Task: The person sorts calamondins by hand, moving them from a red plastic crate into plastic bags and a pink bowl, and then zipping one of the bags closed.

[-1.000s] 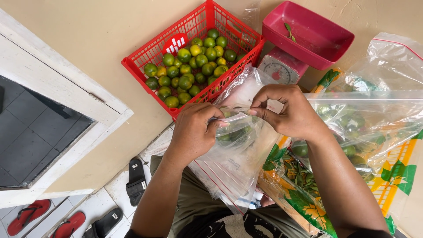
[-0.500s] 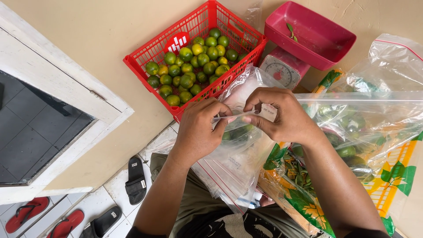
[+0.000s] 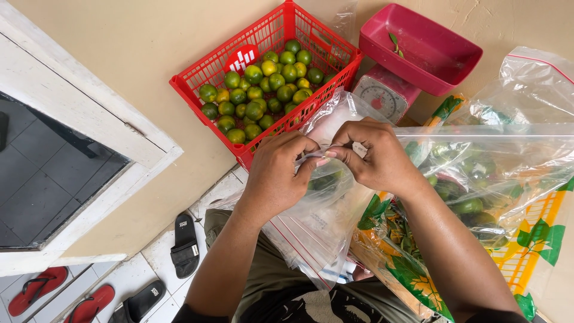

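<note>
While pinched shut together: left hand (image 3: 276, 173), right hand (image 3: 378, 157) on clear bag (image 3: 326, 203) below red basket (image 3: 197, 90).

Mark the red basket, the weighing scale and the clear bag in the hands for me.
red basket (image 3: 192, 84): head view, on its left rim.
weighing scale (image 3: 382, 98): head view, on the round dial.
clear bag (image 3: 326, 203): head view, on the plastic below the hands.
</note>
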